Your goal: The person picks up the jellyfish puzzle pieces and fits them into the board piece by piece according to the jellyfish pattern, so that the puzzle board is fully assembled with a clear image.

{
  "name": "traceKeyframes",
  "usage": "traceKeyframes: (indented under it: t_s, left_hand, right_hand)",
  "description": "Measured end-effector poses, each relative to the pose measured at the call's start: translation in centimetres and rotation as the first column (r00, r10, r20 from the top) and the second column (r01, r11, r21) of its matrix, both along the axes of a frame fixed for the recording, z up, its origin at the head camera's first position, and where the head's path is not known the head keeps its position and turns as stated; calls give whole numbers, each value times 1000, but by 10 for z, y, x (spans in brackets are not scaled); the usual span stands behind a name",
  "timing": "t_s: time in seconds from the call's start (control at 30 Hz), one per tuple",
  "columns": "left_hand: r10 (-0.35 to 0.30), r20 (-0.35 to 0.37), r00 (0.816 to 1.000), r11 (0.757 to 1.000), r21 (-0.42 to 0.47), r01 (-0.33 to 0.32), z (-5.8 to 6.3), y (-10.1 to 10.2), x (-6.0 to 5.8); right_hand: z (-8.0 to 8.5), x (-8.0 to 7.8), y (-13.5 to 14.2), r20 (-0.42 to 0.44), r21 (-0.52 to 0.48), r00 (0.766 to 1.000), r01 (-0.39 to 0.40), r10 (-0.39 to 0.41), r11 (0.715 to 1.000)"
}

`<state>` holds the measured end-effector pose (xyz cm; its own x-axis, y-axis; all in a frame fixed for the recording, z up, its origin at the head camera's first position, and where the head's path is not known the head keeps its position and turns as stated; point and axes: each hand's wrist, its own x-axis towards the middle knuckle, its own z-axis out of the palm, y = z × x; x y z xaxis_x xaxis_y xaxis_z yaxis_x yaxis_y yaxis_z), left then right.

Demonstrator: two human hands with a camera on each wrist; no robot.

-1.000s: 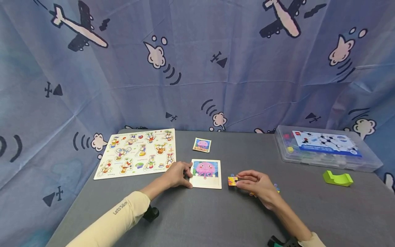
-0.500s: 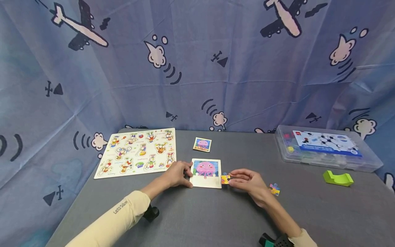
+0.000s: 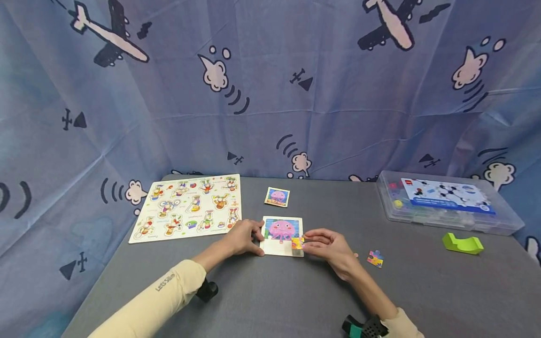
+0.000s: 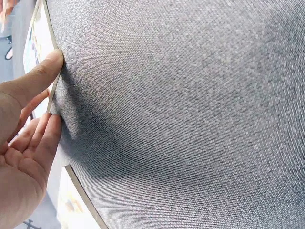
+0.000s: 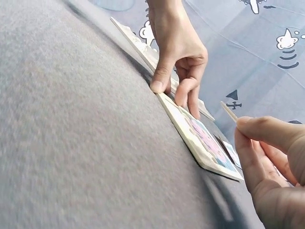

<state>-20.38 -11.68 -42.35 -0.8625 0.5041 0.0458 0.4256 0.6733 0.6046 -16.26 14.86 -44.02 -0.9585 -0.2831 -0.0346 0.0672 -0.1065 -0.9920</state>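
Note:
My left hand (image 3: pixel 243 238) rests its thumb and fingertips, spread apart, against the left edge of a small jigsaw board (image 3: pixel 276 249) with a pink smiling sea creature. Pieces fill its upper part; the lower strip is bare cream. Between thumb and fingers, my right hand (image 3: pixel 327 249) pinches a yellow-orange puzzle piece (image 3: pixel 297 242) over the board's lower right corner. Seen edge-on in the right wrist view, that puzzle piece (image 5: pixel 228 111) is raised above the board. Another puzzle piece (image 3: pixel 375 259) lies right of my right forearm, and a bit of one more peeks out beside the wrist.
Behind the board lies a small picture card (image 3: pixel 277 197) with the same creature. A large picture board (image 3: pixel 186 209) is at the left. A clear plastic case (image 3: pixel 448 202) and a green curved block (image 3: pixel 462 244) stand at the right. A patterned curtain (image 3: pixel 262 94) hangs behind the table.
My right hand has moved left with the puzzle piece, from beside the board to over its lower right corner. The loose piece at the right has come into view. My left hand stays put.

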Motion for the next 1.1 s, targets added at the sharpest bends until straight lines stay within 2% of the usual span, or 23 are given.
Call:
traceKeyframes:
  t_s: [0.3, 0.6, 0.83, 1.1]
  left_hand:
    - [-3, -1, 1000, 1000, 11, 3, 1, 0, 1]
    - [6, -1, 1000, 1000, 4, -6, -1, 0, 0]
    - [3, 1, 1000, 1000, 7, -3, -1, -1, -1]
    - [-13, -16, 1000, 1000, 9, 13, -2, -2, -2]
  right_hand:
    - [-7, -1, -18, -7, -45, 1000, -21, 21, 999]
    - [-5, -4, -35, 23, -63, 1000, 3, -2, 998]
    - [-6, -7, -48, 27, -27, 999, 44, -44, 999]
    - [-7, -10, -60, -31, 54, 998, 58, -56, 997]
